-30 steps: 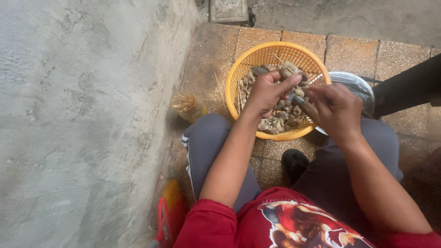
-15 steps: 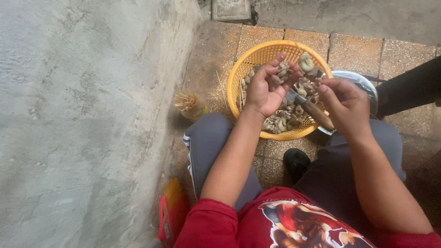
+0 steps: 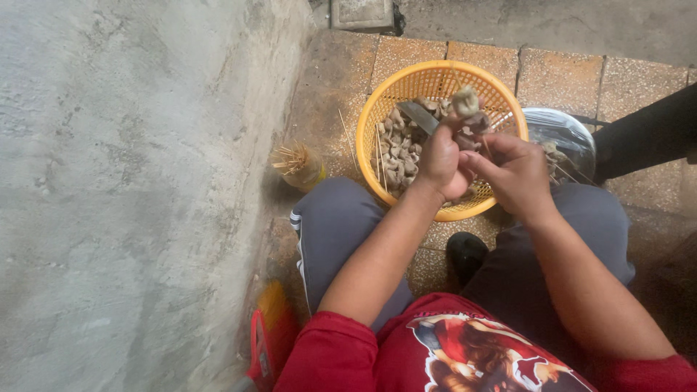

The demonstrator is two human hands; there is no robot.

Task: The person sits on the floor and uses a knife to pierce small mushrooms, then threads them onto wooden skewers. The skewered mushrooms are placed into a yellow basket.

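Yellow plastic basket [image 3: 377,109] is sitting on the tiled floor holding pale meat pieces [image 3: 398,149] while, above it, the left hand [image 3: 441,161] is closing around a knife [image 3: 417,115] and the right hand [image 3: 517,173] is pinching a loaded skewer [image 3: 466,101] between curled fingers.

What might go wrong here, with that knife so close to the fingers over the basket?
1. The left hand grips a small pale piece together with a knife, and the right hand works pressed against it, so a slip could nick a finger.
2. The piece is held above the yellow basket near its far rim; if dropped, it might land on the tiled floor.
3. Thin sticks lie loose beside the basket and could get knocked about.
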